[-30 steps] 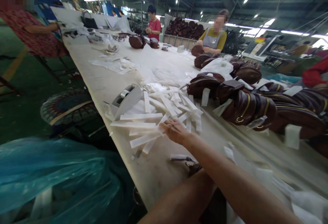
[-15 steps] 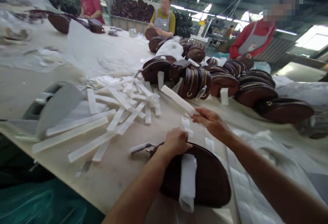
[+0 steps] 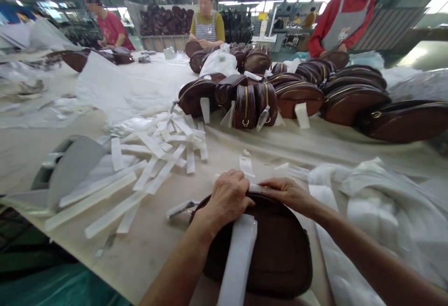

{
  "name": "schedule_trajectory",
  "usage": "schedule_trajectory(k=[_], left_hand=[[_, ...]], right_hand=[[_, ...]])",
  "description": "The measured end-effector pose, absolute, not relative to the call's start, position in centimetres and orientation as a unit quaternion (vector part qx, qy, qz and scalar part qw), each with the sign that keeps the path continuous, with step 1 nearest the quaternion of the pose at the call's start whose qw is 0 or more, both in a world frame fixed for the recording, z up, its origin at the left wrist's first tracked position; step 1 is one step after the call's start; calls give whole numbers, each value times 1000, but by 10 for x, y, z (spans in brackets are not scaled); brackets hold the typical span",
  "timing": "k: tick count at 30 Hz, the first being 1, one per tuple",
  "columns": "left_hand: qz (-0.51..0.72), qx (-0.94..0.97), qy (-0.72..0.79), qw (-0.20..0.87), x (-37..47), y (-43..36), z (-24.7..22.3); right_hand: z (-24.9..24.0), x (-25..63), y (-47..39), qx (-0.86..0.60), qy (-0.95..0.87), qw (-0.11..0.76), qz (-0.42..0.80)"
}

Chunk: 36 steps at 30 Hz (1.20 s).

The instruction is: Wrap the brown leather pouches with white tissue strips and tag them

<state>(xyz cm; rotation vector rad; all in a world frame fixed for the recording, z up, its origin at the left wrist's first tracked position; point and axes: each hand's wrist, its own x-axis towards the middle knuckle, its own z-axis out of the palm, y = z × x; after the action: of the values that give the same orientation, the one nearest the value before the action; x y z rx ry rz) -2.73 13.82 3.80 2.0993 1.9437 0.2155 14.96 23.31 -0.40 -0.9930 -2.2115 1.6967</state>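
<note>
A dark brown rounded bag [image 3: 280, 245] stands on the table close to me, with a white strip [image 3: 238, 254] hanging down its near side. My left hand [image 3: 231, 194] grips the bag's top edge, fingers closed over it. My right hand [image 3: 285, 193] pinches a white strip at the top edge, just right of my left hand; most of that strip is hidden. A wrapped zipper pull [image 3: 182, 208] sticks out at the bag's left end.
Many white strips [image 3: 168, 168] lie in a pile at left, beside a grey tape dispenser [image 3: 75, 170]. Brown bags [image 3: 299, 98] line the table [image 3: 140, 264] farther back. White wrapping [image 3: 378, 203] lies at right. Three people [image 3: 208, 21] stand beyond.
My right hand has come down and left with the strip to the bag's top edge. The strip on the bag's near side now hangs longer. The view has shifted.
</note>
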Motion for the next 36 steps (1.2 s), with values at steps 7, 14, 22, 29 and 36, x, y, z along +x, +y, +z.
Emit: schedule_trajectory(k=[7,14,22,29,36], left_hand=[[64,715,669,193,-29,139,39],[86,686,671,268,-33,142,28],[91,660,679,310,-40,145,20],[116,624,688,352,-47,143,21],[145,582,723,343,-48,146,18]], right_hand=[[8,145,232,-364,-650,0,667],[15,133,246,-436,-677,-12,592],[0,87,245,-473,-616,85,624],[34,100,214,-369,-640,237,630],[37,121,160,-337,-804,219,439]])
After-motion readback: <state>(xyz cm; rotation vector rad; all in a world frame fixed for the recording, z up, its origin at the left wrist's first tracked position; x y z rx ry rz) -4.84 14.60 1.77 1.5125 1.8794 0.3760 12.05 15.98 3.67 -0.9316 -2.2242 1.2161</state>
